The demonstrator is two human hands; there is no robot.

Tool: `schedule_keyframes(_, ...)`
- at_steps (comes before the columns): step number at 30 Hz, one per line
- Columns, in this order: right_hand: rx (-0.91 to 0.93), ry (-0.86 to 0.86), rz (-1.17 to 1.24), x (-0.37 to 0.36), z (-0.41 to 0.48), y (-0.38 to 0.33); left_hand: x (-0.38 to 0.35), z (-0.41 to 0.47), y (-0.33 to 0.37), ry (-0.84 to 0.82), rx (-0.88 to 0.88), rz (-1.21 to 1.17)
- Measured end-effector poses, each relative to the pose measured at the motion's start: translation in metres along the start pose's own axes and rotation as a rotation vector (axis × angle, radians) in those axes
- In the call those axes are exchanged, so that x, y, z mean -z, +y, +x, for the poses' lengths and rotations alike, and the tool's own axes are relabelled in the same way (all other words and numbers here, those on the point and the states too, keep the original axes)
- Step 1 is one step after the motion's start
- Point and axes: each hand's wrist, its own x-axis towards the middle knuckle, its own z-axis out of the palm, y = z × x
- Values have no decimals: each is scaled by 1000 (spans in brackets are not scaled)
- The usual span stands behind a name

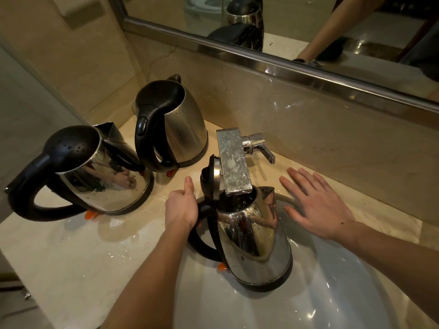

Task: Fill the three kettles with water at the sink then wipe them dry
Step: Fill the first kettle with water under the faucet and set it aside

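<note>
Head view: left hand gripping third kettle under tap; right hand lying flat, fingers apart; near kettle, far kettle standing wet, seemingly unwiped.

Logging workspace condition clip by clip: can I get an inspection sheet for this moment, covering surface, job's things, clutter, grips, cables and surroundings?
Surface: beige stone counter, wet, with puddles near the sink basin.
Job's things: open-lidded kettle in the basin, mouth under the tap spout; no flow visible. Near kettle and far kettle stand on the counter, lids closed, with droplets on them. No cloth seen.
Clutter: nothing seen.
Grips: left grip holds the open-lidded kettle's black handle; right grip is open, fingers straight, at the basin rim near the tap lever.
Cables: nothing seen.
Surroundings: mirror above the backsplash.
</note>
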Motion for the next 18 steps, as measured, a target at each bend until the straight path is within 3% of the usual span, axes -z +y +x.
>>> schedule_keyframes(18,5,4,-2,-2,1,1,1,1,-1,0,-5,13)
